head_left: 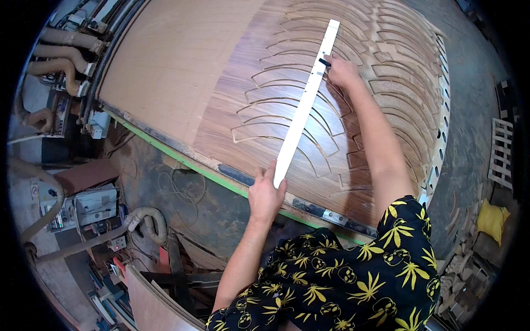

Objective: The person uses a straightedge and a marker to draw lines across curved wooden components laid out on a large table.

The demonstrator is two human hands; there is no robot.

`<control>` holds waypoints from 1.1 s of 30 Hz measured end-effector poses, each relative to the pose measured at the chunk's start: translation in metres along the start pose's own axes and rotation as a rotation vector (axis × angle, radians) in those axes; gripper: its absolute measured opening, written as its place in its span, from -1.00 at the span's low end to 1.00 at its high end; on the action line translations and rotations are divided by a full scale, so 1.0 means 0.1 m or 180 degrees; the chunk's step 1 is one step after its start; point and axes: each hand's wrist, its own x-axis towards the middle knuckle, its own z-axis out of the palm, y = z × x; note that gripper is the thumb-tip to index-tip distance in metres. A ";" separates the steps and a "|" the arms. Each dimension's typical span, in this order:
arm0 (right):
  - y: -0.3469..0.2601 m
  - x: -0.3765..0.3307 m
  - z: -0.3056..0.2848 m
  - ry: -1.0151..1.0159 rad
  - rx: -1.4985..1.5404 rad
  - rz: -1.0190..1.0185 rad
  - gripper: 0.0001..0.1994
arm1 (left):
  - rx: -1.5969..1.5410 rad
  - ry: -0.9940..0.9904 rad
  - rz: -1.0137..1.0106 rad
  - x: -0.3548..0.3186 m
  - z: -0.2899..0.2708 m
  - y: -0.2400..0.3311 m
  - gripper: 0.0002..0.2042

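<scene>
A long white strip (305, 107) with several small dark marks lies slantwise over a wood-grain panel (221, 124). My left hand (266, 194) is closed on the strip's near end, close to the front edge of the table. Farther out, my right hand (343, 70) is closed around a small black object (324, 62), whose tip rests over the strip toward its far end; its kind is too small to tell. Curved, crescent-like outlines are cut into the panel beneath the strip, row after row on both sides.
The panel lies on a large machine bed (176, 60) with a green front edge (165, 153). Dusty hoses (69, 58) run at the far left. A yellow sack (492, 220) and a pale slatted crate (501, 151) stand on the floor at right. Wood offcuts (464, 276) lie lower right.
</scene>
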 end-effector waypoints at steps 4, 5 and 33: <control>-0.06 -0.02 0.06 0.0127 -0.0204 0.0171 -0.44 | 0.0081 0.0047 -0.0010 0.01 0.02 -0.04 -0.41; -0.07 -0.02 0.08 0.0160 -0.0217 0.0235 -0.44 | 0.0071 0.0024 -0.0078 0.02 0.02 -0.04 -0.39; -0.06 -0.04 -0.02 -0.0196 -0.0232 0.0224 -0.39 | 0.0416 0.0339 0.0059 -0.09 0.12 -0.17 -0.44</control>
